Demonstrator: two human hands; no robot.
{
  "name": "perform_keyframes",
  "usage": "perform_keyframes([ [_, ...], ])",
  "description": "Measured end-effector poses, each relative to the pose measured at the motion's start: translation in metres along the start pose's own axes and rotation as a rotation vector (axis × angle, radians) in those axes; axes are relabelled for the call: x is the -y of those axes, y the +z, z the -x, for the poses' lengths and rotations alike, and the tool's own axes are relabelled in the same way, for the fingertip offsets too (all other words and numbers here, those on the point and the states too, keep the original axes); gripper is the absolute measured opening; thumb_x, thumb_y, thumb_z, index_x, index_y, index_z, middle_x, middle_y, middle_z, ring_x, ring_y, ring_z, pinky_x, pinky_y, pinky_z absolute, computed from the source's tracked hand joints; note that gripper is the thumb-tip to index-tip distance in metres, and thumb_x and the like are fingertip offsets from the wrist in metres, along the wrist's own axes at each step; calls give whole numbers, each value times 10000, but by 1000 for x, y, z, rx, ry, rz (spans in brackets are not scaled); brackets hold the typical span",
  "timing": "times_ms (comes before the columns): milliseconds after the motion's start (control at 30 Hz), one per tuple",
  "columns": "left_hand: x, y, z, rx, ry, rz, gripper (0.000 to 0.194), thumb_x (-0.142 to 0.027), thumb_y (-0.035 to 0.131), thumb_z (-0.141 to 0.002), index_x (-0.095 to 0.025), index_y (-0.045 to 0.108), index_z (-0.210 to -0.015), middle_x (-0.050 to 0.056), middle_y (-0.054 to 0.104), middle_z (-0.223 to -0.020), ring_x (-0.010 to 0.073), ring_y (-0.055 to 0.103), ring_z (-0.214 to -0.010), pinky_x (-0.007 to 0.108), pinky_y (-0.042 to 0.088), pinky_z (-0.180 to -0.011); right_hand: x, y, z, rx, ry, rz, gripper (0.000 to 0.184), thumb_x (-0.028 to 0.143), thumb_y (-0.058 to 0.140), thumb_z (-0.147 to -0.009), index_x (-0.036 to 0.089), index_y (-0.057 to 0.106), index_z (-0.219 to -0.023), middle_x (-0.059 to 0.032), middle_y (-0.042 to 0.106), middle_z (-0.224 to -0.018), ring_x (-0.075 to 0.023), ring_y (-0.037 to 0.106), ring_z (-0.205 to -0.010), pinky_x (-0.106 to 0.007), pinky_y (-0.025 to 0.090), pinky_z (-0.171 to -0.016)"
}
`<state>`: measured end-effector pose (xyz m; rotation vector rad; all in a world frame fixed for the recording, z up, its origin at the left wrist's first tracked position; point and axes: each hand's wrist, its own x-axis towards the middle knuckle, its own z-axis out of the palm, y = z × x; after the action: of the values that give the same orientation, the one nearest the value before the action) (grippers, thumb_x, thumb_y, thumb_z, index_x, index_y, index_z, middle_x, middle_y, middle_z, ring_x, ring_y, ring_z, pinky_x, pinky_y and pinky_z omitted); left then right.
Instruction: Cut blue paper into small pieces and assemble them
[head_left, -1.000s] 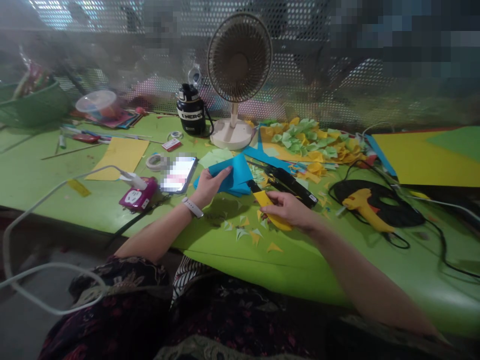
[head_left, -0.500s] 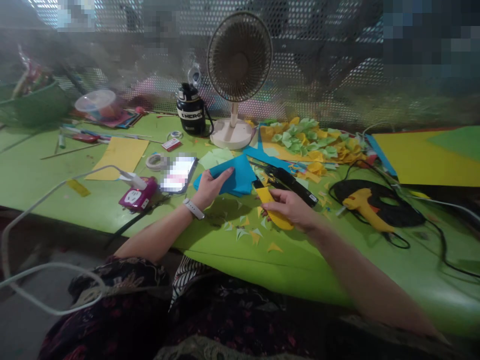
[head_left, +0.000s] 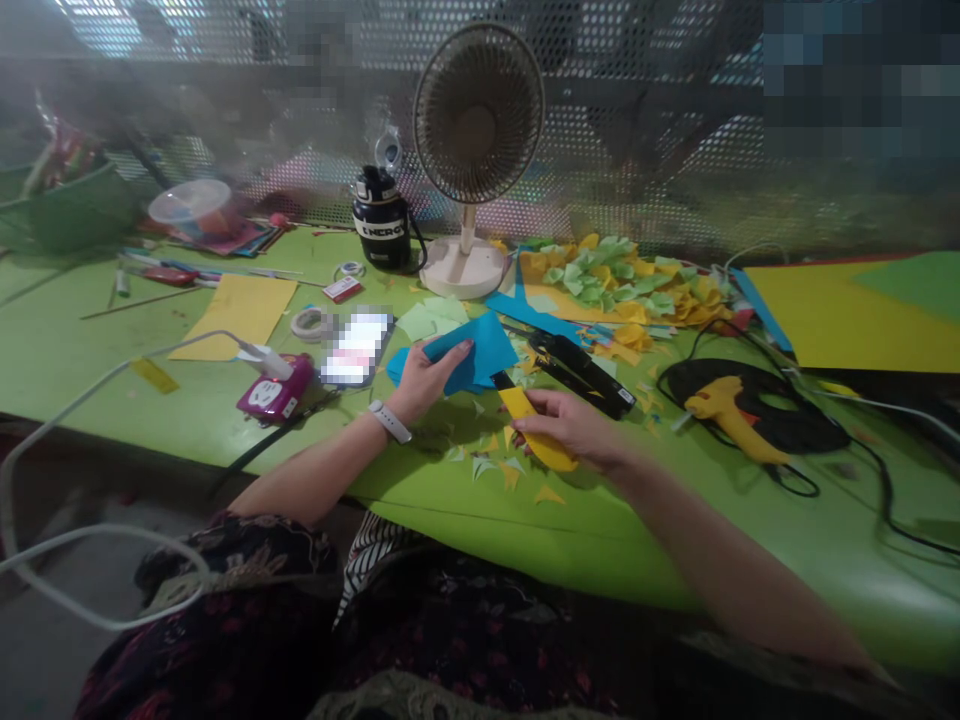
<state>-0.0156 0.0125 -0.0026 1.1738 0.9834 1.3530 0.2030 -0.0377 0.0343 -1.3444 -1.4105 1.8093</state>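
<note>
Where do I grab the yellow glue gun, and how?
Probably take the glue gun by its handle, coming down from the right: it lies on its side, handle slanting right, away from the nozzle, which points left.

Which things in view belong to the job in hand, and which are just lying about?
Likely in the job:
blue paper, in left hand
yellow-handled tool, in right hand
paper scraps

Apparently just lying about:
phone
bottle
fan
glue gun, unheld; might be needed
</note>
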Motion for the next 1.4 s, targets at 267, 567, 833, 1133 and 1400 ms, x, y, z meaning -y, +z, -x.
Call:
perform_keyframes([
  [267, 1, 2, 2, -26, -79, 87, 373, -481, 832, -698, -136, 746, -808, 43, 698, -760, 120, 607, -617, 263, 541, -610, -4, 0, -5, -142, -71, -96, 364, 321, 837, -608, 182, 687, -911, -18, 724, -786, -130, 650, -632, -261, 537, -592],
  [567, -8, 4, 4, 3, -124, 102, 399, -479, 854, -666, -123, 735, -802, 42, 700, -757, 119, 613, -613, 261, 554, -603, 2, -4, -2, -183, -136, 24, 366, 366, 830, -608, 170, 693, -885, -31, 724, -750, -144, 631, -616, -269, 490, -562],
  [833, -3, 0, 1, 29, -98, 98, 391, -481, 848, -673, -124, 725, -775, 38, 693, -738, 120, 614, -607, 256, 552, -597, 11, -9, 2, -186, -96, 21, 369, 362, 844, -570, 163, 705, -849, -39, 726, -744, -139, 627, -600, -263, 487, -554],
  [1133, -7, 1, 3, 6, -106, 112, 395, -481, 857, -658, -131, 737, -795, 35, 699, -754, 118, 616, -611, 250, 543, -587, 10, -11, 1, -207, -141, 36, 371, 359, 859, -585, 172, 725, -877, -42, 738, -745, -146, 646, -608, -263, 510, -568],
  [1400, -4, 0, 2, 0, -91, 102, 403, -490, 852, -661, -130, 741, -805, 42, 706, -755, 129, 630, -615, 254, 545, -585, 9, -13, 2, -208, -153, 60, 377, 381, 863, -596, 175, 740, -887, -45, 735, -750, -160, 652, -610, -281, 519, -566],
])
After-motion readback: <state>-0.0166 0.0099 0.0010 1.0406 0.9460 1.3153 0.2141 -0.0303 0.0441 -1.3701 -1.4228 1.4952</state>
